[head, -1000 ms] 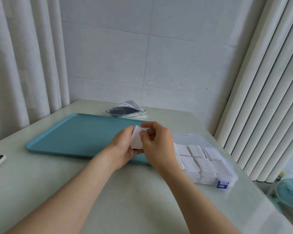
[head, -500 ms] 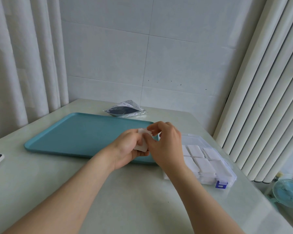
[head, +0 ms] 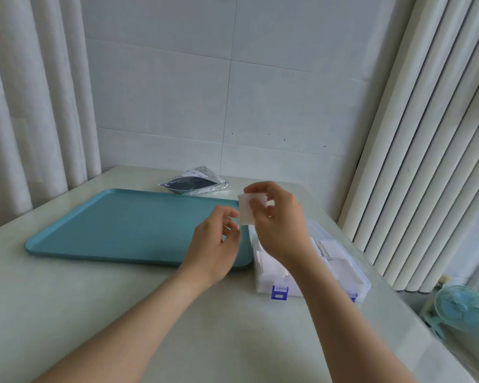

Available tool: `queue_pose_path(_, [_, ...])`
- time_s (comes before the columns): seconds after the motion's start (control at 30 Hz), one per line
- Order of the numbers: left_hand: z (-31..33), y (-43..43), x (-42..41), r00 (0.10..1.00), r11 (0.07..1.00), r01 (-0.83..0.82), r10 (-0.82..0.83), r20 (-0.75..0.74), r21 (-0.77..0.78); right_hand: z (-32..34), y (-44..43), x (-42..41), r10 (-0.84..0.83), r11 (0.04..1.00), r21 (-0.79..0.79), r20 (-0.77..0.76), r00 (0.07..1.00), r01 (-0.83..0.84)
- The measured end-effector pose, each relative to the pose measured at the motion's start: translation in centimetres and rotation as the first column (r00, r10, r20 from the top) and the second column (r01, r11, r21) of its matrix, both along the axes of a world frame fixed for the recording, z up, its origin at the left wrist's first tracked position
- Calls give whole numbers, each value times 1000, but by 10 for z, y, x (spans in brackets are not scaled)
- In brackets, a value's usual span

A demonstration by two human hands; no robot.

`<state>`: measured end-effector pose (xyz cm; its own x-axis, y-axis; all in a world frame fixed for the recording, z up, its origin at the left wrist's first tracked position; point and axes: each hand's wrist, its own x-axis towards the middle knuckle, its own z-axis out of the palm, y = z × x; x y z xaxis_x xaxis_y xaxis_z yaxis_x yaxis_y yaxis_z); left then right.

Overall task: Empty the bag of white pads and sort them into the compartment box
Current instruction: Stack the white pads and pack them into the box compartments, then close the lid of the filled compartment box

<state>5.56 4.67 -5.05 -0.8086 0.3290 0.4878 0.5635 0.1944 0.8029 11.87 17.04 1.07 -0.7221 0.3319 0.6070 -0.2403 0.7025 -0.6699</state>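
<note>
Handoff done. Pinched by both hands half a second ago, now by the right hand (head: 280, 225) only: white pad (head: 246, 210) clamped between thumb and fingers, centre frame, raised near upper-left corner of compartment box (head: 263, 281). Left hand (head: 215, 244) off it, loosely curled, holding nothing, just beside. Bag (head: 194, 185) flat on counter (head: 122, 313) beyond teal tray (head: 116, 225). Visible compartments already stacked white. Probably next: drop into a slot.

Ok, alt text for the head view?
The right hand pinches a white pad near a compartment box of pads; the left hand, loosely curled, holds nothing. A teal tray lies left of the box, a bag behind it.
</note>
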Motion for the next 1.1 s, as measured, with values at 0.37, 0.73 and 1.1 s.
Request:
queue_pose_path(0.37, [7, 39, 50, 794, 940, 59, -249, -555, -337, -8, 92, 68, -273, 947, -130, 156, 949, 294])
queue_pose_path(0.73, [20, 88, 65, 796, 831, 73, -382, -469, -552, -26, 116, 89, -341, 924, -72, 285, 896, 375])
queue_pose_path(1.1, [0, 87, 67, 796, 871, 14, -308, -522, -492, -36, 118, 92, -399, 911, 105, 467, 789, 399])
